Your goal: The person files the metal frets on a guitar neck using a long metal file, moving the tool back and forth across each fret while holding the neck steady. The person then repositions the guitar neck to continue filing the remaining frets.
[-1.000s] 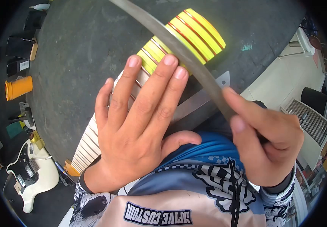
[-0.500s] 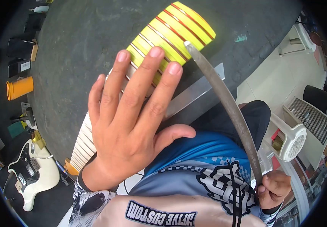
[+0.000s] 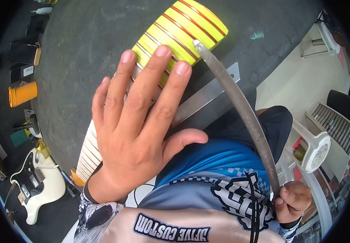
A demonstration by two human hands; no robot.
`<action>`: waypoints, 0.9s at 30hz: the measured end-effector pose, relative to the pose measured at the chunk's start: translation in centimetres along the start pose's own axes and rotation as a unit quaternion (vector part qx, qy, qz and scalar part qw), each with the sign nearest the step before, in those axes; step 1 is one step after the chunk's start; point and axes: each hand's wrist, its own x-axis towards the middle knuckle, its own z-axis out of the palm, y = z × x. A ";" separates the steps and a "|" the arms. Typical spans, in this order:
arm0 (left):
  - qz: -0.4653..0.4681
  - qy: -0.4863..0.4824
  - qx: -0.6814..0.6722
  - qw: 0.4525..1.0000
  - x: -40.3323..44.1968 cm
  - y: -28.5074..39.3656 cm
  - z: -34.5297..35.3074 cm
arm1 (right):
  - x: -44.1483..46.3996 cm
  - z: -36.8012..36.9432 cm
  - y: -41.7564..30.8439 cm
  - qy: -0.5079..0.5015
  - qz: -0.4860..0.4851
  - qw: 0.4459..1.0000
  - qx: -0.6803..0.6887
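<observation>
A fretted guitar neck lies diagonally on the dark table, with yellow-green strips between its frets at the upper end [image 3: 183, 30] and a pale part [image 3: 89, 154] at the lower left. Spread flat across its middle, my left hand [image 3: 132, 117] hides that stretch of the board. My right hand [image 3: 293, 203] pinches the lower end of a long curved metal file [image 3: 243, 103]. The file's far tip rests on or just above the yellow-green strips. Beside the neck lies a flat metal ruler [image 3: 203, 97], partly under the file.
On the left are a white guitar body [image 3: 47, 188], an orange container [image 3: 23, 94], a dark phone-like object [image 3: 22, 52] and a hammer [image 3: 33, 123]. A white plastic stool [image 3: 316, 152] and a slatted rack [image 3: 330, 125] stand at the right, beyond the dark table [image 3: 78, 65].
The file and my right hand have drawn back toward the lower right, so only the file's tip is over the strips. The neck and my left hand have shifted slightly up and left in view.
</observation>
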 end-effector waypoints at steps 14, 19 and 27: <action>0.002 0.003 -0.007 1.000 0.1 -0.1 -0.1 | 0.4 0.5 -0.9 -0.002 -0.052 0.991 -0.122; 0.003 -0.007 -0.013 1.000 0.1 -0.2 -0.2 | 2.4 0.6 -2.2 -0.012 -0.036 0.991 -0.130; -0.014 -0.028 -0.041 0.999 0.2 -0.2 -0.6 | 10.9 3.0 -5.0 -0.027 -0.058 0.987 -0.148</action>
